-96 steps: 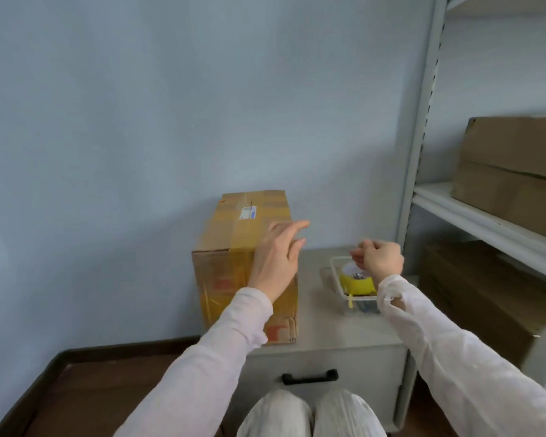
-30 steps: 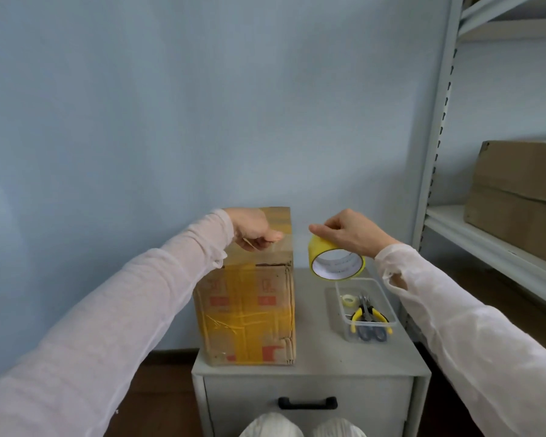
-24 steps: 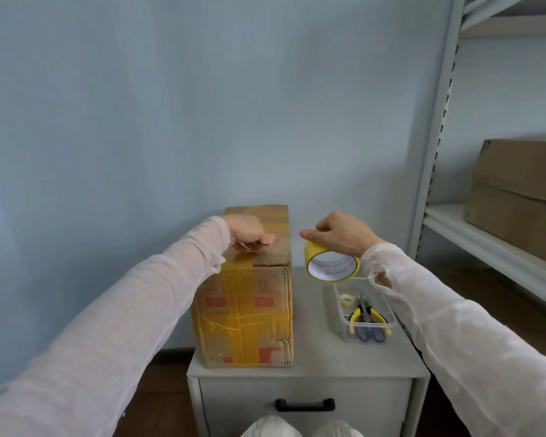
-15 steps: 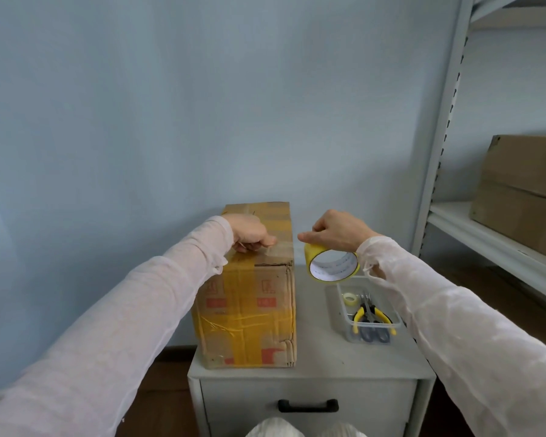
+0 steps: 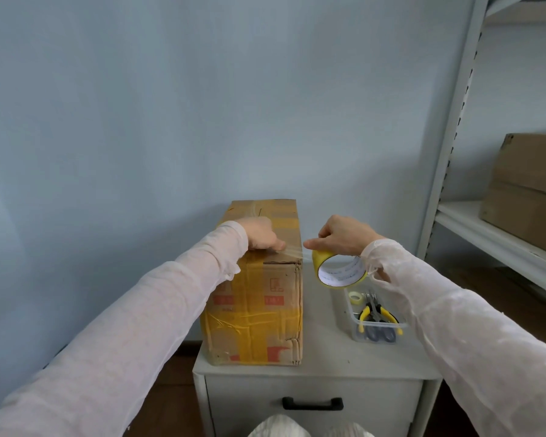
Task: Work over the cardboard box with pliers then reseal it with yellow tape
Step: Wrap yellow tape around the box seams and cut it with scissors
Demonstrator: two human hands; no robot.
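Standing on a grey drawer cabinet (image 5: pixel 328 361), a clear plastic tub (image 5: pixel 379 325) is seen at right, with yellow-handled pliers (image 5: pixel 368 312) laid inside. The cardboard box (image 5: pixel 265 304) is set to its left, banded with old tape. A yellow tape roll (image 5: pixel 320 258) is gripped just off the box's top edge by the right hand (image 5: pixel 344 236), fingers curled over it. A tape strip (image 5: pixel 293 252) is stretched to the box top and pinned there under the left hand's (image 5: pixel 262 234) curled fingers. Metal shelving (image 5: pixel 448 152) is seen beyond.
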